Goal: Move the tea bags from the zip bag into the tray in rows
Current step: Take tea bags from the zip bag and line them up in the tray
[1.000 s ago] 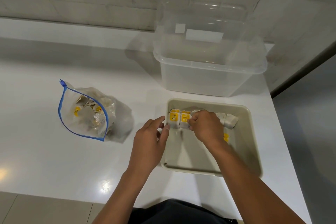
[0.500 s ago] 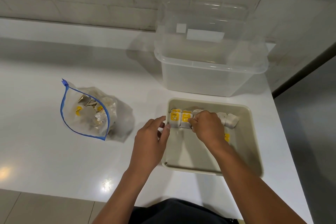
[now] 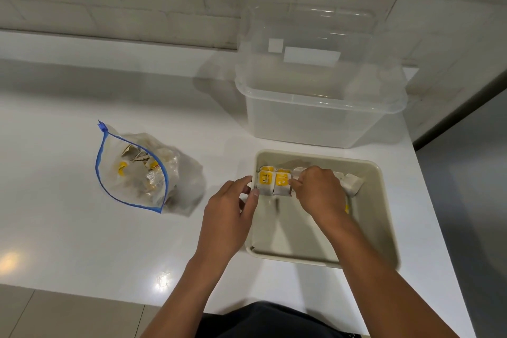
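Note:
A beige tray [image 3: 381,217] sits on the white counter at the right. A row of white tea bags with yellow labels [image 3: 274,182] stands along its far side. My right hand [image 3: 318,191] rests over the middle of that row, fingers curled on the tea bags and hiding several. My left hand [image 3: 229,217] grips the tray's left rim, its thumb against the leftmost tea bag. The clear zip bag [image 3: 137,170] with a blue seal lies open to the left, tea bags still inside.
A large clear plastic bin [image 3: 318,115] with its lid leaning behind stands just beyond the tray against the brick wall. The counter's right edge runs close to the tray; its front edge is near my body.
My right hand has shifted slightly right along the row, uncovering more of the second yellow-labelled tea bag. My left hand has stayed at the tray's rim.

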Action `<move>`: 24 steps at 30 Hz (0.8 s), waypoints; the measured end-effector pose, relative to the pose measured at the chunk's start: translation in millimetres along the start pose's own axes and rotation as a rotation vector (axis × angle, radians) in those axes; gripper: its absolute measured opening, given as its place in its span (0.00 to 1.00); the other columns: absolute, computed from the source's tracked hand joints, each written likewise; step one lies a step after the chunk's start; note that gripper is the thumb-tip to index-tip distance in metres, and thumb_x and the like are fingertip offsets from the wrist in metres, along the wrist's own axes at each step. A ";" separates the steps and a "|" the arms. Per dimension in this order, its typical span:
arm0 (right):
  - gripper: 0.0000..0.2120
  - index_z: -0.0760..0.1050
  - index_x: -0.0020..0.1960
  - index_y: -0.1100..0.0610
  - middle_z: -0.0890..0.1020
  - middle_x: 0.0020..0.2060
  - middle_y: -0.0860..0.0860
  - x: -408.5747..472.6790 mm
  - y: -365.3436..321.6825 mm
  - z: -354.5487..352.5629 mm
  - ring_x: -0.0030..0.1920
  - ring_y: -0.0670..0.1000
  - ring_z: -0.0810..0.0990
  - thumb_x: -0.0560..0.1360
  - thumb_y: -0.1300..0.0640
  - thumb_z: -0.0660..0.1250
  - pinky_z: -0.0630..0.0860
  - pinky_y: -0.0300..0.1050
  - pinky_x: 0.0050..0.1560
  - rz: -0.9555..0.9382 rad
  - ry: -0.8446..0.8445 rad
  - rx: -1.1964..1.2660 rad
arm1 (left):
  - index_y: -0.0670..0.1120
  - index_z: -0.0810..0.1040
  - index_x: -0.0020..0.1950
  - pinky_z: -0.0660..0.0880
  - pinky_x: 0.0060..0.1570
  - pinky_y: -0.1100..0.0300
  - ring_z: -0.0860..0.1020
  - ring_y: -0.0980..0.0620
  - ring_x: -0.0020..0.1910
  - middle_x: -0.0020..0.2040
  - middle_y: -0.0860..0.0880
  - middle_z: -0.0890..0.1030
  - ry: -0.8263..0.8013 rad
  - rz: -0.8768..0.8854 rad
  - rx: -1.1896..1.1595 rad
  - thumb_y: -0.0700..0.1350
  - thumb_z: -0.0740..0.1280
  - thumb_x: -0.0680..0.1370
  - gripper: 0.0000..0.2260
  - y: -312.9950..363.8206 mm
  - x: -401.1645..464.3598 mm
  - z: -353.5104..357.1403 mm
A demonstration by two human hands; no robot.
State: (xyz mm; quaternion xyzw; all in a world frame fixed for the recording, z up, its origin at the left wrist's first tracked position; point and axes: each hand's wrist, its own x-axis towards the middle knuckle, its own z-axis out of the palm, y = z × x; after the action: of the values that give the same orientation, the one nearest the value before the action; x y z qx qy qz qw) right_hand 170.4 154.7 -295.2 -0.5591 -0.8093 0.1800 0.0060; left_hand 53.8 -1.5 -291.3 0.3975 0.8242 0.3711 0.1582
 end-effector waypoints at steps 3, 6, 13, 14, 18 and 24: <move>0.13 0.80 0.44 0.55 0.82 0.42 0.53 -12.8 -1.4 -14.1 0.47 0.58 0.80 0.78 0.47 0.64 0.68 0.45 0.38 -0.007 0.015 0.022 | 0.56 0.76 0.67 0.78 0.44 0.58 0.79 0.61 0.38 0.50 0.59 0.80 0.023 0.009 -0.013 0.55 0.65 0.80 0.16 1.9 -0.5 -2.4; 0.11 0.82 0.46 0.51 0.83 0.42 0.49 -33.7 -8.7 -30.9 0.47 0.55 0.79 0.79 0.49 0.62 0.73 0.45 0.38 -0.041 0.051 0.109 | 0.56 0.76 0.66 0.77 0.44 0.62 0.79 0.60 0.39 0.50 0.58 0.80 0.041 0.042 -0.026 0.55 0.65 0.80 0.15 4.7 -1.8 -8.6; 0.07 0.81 0.42 0.50 0.82 0.32 0.43 -75.4 -55.8 -52.8 0.35 0.45 0.80 0.77 0.53 0.67 0.76 0.42 0.42 -0.312 0.026 0.556 | 0.52 0.81 0.57 0.70 0.38 0.74 0.79 0.59 0.41 0.47 0.58 0.81 0.137 0.139 -0.115 0.47 0.68 0.80 0.07 23.4 -5.4 -46.8; 0.07 0.82 0.42 0.50 0.82 0.32 0.42 -80.9 -64.6 -55.9 0.35 0.45 0.81 0.77 0.53 0.67 0.76 0.41 0.41 -0.331 0.001 0.607 | 0.52 0.81 0.55 0.70 0.37 0.73 0.79 0.59 0.41 0.47 0.58 0.81 0.152 0.141 -0.131 0.46 0.68 0.80 0.05 24.9 -5.8 -54.9; 0.06 0.82 0.44 0.50 0.84 0.35 0.44 -94.1 -97.3 -58.4 0.32 0.45 0.83 0.78 0.55 0.68 0.78 0.42 0.34 -0.338 -0.120 0.774 | 0.53 0.81 0.50 0.73 0.37 0.68 0.81 0.58 0.42 0.44 0.58 0.82 0.177 0.143 -0.166 0.45 0.67 0.80 0.04 19.9 -7.1 -86.5; 0.07 0.82 0.43 0.50 0.84 0.35 0.47 -105.9 -149.0 -43.1 0.34 0.49 0.84 0.77 0.57 0.68 0.83 0.54 0.38 -0.379 -0.194 0.826 | 0.51 0.82 0.50 0.72 0.37 0.71 0.81 0.58 0.43 0.43 0.59 0.82 0.231 0.127 -0.172 0.43 0.68 0.80 0.04 -9.0 -13.8 -133.1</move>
State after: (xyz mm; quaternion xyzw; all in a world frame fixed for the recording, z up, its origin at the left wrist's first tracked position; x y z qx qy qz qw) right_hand 84.7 24.7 -190.2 -0.3326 -0.7546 0.5344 0.1853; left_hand -16.2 -80.5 -208.6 0.3884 0.7751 0.4930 0.0719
